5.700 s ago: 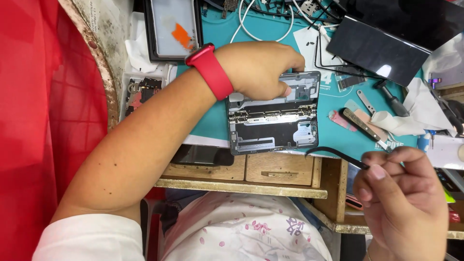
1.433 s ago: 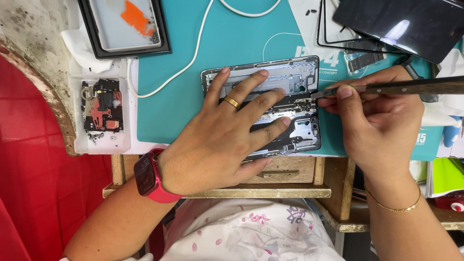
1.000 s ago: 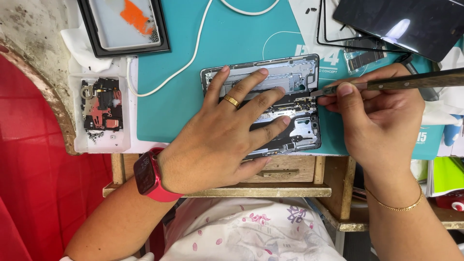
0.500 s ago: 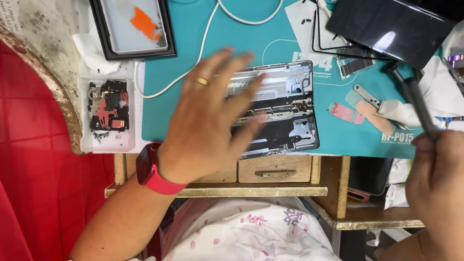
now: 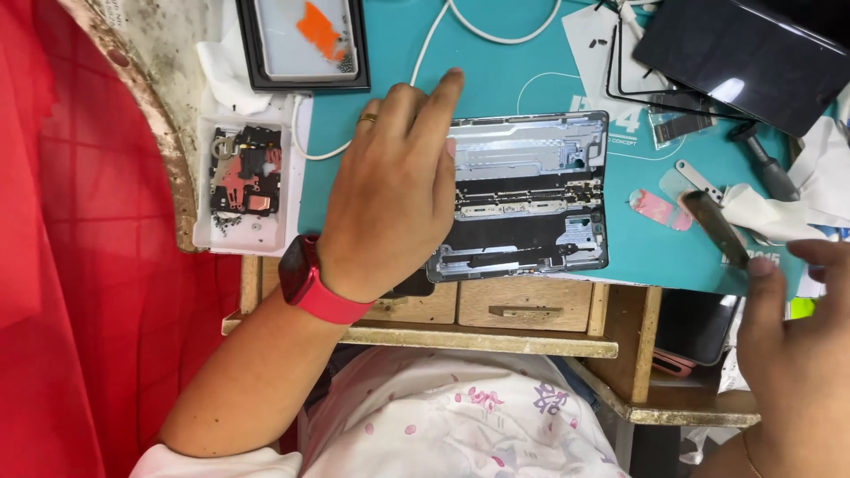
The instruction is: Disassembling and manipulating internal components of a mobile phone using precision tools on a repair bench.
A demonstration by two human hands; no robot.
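The opened foldable-phone frame point(image 5: 527, 196), its hinge and inner brackets exposed, lies flat on the teal repair mat point(image 5: 531, 62) at the near edge of the worktop point(image 5: 496, 336), just above the small wooden drawers. The left hand point(image 5: 394, 190) rests spread and flat over the frame's left end, fingers loose, pinning it rather than gripping it. The right hand point(image 5: 792, 354) is off to the near right, well apart from the frame, pinching a slim dark tool point(image 5: 715, 228) between thumb and fingertips. This looks like a pause between tool passes in the disassembly; the next move seems to call for bringing a tip to the hinge line while the frame stays pinned. Left of the mat sits a white parts tray point(image 5: 251, 177), and a dark display panel point(image 5: 753, 57) lies at far right.
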